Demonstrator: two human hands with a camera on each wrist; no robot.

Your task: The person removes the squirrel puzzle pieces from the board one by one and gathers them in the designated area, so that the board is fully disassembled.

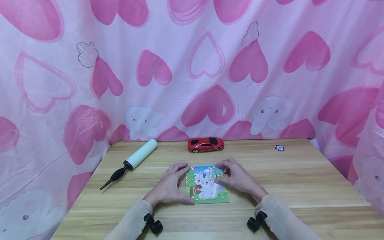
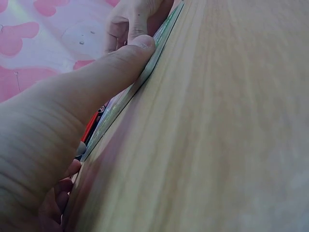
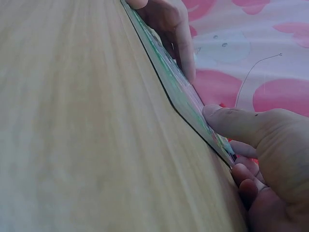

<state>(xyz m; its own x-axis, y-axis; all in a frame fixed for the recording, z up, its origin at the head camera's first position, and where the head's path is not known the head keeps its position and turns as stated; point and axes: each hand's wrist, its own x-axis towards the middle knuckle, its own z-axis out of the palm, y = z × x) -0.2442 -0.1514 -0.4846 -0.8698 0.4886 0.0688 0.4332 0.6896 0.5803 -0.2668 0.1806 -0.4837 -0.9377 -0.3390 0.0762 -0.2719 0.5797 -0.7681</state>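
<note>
A thin square picture board [image 1: 207,190] with a cartoon squirrel, trees and green grass lies on the table between both hands. My left hand [image 1: 172,185] spans its left side, thumb at the near left corner and fingers at the far left corner. In the left wrist view, the left thumb [image 2: 137,50] presses on the near edge of the board [image 2: 113,113]. My right hand [image 1: 238,176] grips the far right corner. The right wrist view shows its thumb [image 3: 227,118] on the printed face and its other fingers curled at the edge.
Behind the board stands a red toy car [image 1: 205,145]. A balloon pump [image 1: 141,154] with a pale green barrel and black nozzle lies to the left. Far right is a black-and-white poker chip [image 1: 279,148]. A pink heart-print curtain [image 1: 207,100] borders the wooden table [image 1: 315,190].
</note>
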